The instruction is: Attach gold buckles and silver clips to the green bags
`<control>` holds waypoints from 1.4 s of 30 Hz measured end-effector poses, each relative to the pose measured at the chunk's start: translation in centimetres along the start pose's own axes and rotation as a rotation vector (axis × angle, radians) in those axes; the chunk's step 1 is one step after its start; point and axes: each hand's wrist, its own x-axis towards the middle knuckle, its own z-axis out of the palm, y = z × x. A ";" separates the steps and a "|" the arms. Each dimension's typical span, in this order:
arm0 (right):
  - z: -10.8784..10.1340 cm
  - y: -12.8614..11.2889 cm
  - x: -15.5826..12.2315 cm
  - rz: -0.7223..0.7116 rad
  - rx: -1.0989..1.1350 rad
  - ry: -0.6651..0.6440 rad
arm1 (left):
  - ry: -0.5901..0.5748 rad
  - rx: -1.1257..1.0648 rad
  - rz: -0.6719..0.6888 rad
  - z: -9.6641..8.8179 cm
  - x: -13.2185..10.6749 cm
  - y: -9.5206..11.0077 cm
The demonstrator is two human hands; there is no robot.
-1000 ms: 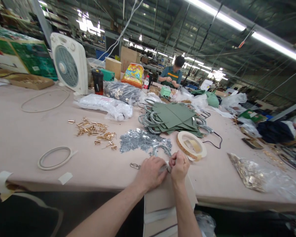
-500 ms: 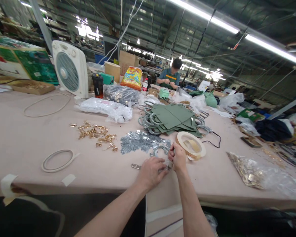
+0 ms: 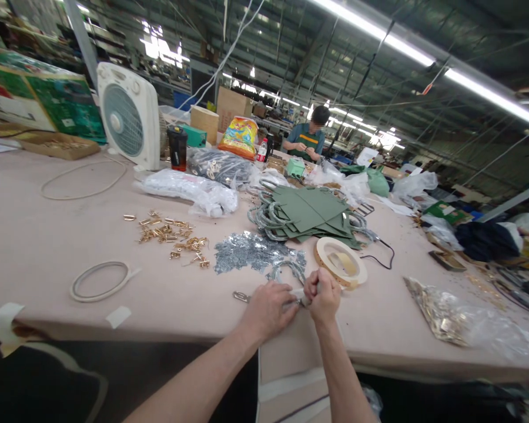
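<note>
On the table near its front edge, my left hand (image 3: pixel 271 308) lies palm down, its fingers pressed over a piece that is mostly hidden. A silvery metal buckle (image 3: pixel 241 297) sticks out to the left of that hand. Against its fingertips, my right hand (image 3: pixel 322 296) is closed in a fist; what it grips is covered by its fingers. A grey rope-like loop (image 3: pixel 288 269) lies just beyond both hands. Behind the right hand rests a roll of tape (image 3: pixel 341 261), and past the left fingers spreads a pile of small silver metal plates (image 3: pixel 247 252).
Green panels with grey looped handles (image 3: pixel 311 211) are stacked beyond the plates. Gold-coloured hardware (image 3: pixel 165 231) and a thin tape ring (image 3: pixel 100 282) lie left. A plastic bag of metal parts (image 3: pixel 449 314) lies right. A fan (image 3: pixel 130 117) stands back left; a co-worker (image 3: pixel 306 138) works behind.
My right fist has turned and shifted slightly right and down at the same spot. My left hand stays nearly in place. The view has tilted a little.
</note>
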 end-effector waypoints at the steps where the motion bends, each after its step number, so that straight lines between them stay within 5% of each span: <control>1: -0.1 -0.2 -0.1 -0.014 0.029 0.006 | 0.001 -0.004 0.004 0.1 0.0 0.0; 11: 0.6 -0.8 0.1 0.010 0.001 -0.101 | -0.059 0.034 0.046 -0.4 -0.1 0.0; 16: 0.7 -2.1 0.5 -0.115 0.091 -0.078 | -0.043 0.029 0.040 -0.3 -0.1 -0.1; 23: 0.6 -1.6 0.0 0.000 0.010 -0.132 | -0.060 0.046 0.037 -0.2 0.0 0.1; 28: 1.0 -4.0 0.2 -0.179 0.084 -0.087 | -0.061 0.036 0.019 -0.2 0.0 0.2; 35: -0.3 -1.3 -1.3 -0.026 0.010 -0.056 | -0.092 0.079 0.046 -0.4 0.1 0.5; 42: -0.9 -3.4 -2.6 -0.130 0.297 0.080 | -0.118 0.067 0.028 -0.2 -0.2 0.5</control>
